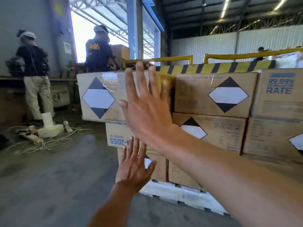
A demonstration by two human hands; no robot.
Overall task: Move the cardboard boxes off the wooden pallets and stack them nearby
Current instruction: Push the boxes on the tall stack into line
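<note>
A stack of cardboard boxes stands on a pale pallet [183,196]. The top left box [101,95], with a black-and-white diamond label, juts out to the left over the box below [114,136]. My right hand [146,110] is raised with fingers spread straight in front of the top box's right part; I cannot tell if it touches. My left hand [134,166] reaches lower, fingers straight, before the bottom boxes. Neither hand holds anything. More boxes [213,94] fill the stack to the right.
Two people [34,71] [98,51] stand at the left by a grey wall and a bright doorway. Ropes and white blocks [49,128] lie on the concrete floor. A yellow-black barrier [213,68] runs behind the stack.
</note>
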